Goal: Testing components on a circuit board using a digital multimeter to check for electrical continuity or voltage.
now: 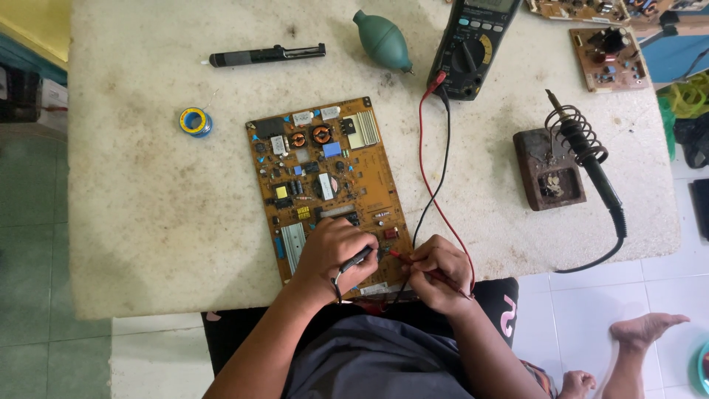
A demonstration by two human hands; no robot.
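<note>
Pressing probes onto circuit board

We see the orange-brown circuit board flat on the table, component side up, long axis tilted. Black probe and red probe both pressed to its near end, tips close together.

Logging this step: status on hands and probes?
Left hand holds black probe, right hand holds red probe. Both tips at near edge of circuit board. Leads run to multimeter. Nothing blocking.
</note>
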